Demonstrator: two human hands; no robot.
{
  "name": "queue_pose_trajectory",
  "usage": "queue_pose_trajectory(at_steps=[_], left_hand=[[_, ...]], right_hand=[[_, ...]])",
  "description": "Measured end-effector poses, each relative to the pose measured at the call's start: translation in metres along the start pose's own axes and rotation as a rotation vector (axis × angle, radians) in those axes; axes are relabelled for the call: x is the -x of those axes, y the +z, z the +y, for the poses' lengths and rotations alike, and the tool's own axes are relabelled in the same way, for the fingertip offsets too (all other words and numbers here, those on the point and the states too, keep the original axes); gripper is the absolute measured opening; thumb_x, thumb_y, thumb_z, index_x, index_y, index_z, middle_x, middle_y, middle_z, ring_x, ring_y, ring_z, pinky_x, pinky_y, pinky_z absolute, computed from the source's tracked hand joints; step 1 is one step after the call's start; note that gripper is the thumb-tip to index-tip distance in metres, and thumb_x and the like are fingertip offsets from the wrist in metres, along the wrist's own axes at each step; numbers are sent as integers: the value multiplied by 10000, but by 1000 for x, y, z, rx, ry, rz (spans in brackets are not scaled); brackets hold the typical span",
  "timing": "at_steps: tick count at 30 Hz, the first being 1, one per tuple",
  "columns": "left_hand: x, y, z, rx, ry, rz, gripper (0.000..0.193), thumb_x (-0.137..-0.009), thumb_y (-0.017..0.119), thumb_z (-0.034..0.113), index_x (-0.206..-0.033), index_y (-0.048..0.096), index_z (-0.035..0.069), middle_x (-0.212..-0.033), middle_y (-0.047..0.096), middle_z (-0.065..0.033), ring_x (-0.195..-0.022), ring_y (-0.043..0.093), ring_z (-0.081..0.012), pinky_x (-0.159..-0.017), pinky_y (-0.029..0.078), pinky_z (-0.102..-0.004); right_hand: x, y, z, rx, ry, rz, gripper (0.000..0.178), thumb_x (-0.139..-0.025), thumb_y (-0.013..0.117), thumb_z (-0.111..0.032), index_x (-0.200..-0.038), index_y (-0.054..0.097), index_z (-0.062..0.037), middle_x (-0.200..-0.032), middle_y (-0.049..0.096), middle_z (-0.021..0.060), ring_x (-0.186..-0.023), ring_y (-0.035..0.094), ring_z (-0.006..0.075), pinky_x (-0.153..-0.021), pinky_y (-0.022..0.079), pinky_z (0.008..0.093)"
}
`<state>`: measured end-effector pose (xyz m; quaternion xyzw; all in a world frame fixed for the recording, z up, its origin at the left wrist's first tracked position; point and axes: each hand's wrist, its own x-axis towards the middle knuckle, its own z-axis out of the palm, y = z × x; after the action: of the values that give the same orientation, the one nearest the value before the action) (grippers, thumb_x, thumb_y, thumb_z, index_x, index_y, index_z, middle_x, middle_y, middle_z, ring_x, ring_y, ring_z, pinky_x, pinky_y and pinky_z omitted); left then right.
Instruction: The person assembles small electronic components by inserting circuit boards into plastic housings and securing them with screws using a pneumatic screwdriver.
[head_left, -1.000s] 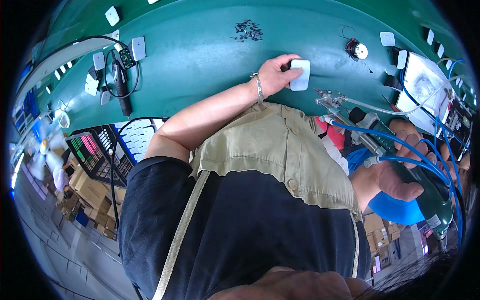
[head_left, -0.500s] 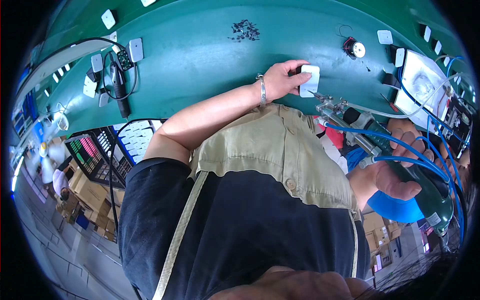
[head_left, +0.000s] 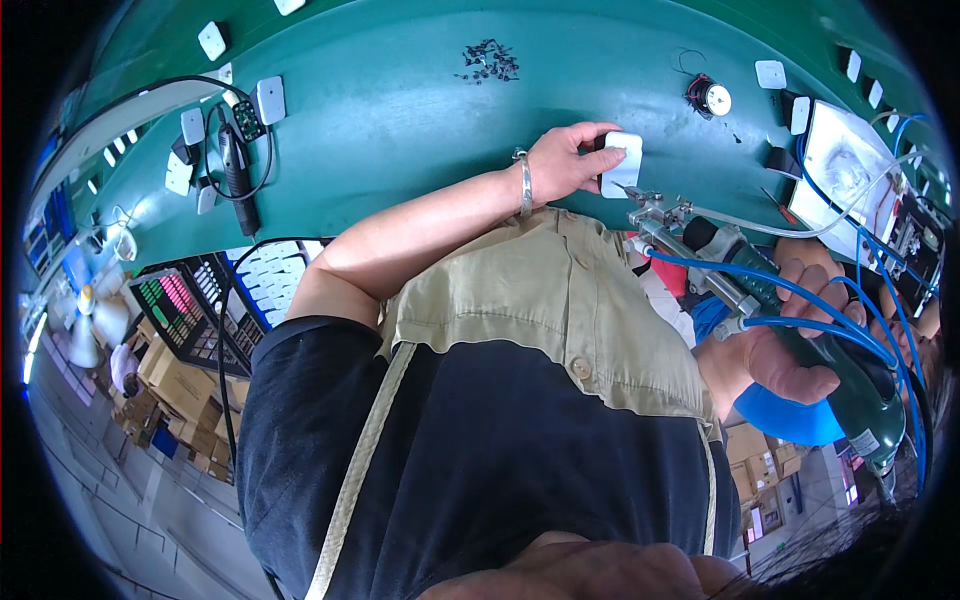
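My left hand (head_left: 562, 162) grips a small white case with rounded corners (head_left: 624, 170) by its left side, thumb on its top face. The case is on or just above the green bench; a dark underside shows at its edge. My right hand (head_left: 800, 345) is wrapped round a green power screwdriver (head_left: 862, 400), which has a metal cylinder (head_left: 725, 288) and blue air hoses (head_left: 715, 266) fixed along it. The metal nose (head_left: 652, 210) of the screwdriver points at the case's lower edge; whether its thin tip touches the case I cannot tell.
Black screws (head_left: 490, 62) lie in a pile on the bench (head_left: 400, 130). A small round motor-like part (head_left: 714, 98) sits to their right. At left are a black corded handheld tool (head_left: 238, 165) and several white cases. A white sheet (head_left: 850, 160) lies at right, beside hoses.
The white case and my left fingers have shifted very slightly right and nearer. The screwdriver and my right hand have barely moved.
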<state>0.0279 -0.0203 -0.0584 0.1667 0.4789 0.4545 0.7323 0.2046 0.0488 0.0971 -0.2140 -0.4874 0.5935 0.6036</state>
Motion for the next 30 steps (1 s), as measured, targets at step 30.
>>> queue_pose_trajectory(at_steps=[30], left_hand=[[-73, -153, 125, -452, 659, 620, 328, -805, 597, 169, -1106, 533, 58, -942, 611, -74, -855, 595, -154, -705, 505, -293]], right_hand=[[9, 7, -16, 168, 136, -26, 357, -714, 598, -354, -868, 459, -63, -674, 433, 12, -631, 409, 129, -624, 347, 287]])
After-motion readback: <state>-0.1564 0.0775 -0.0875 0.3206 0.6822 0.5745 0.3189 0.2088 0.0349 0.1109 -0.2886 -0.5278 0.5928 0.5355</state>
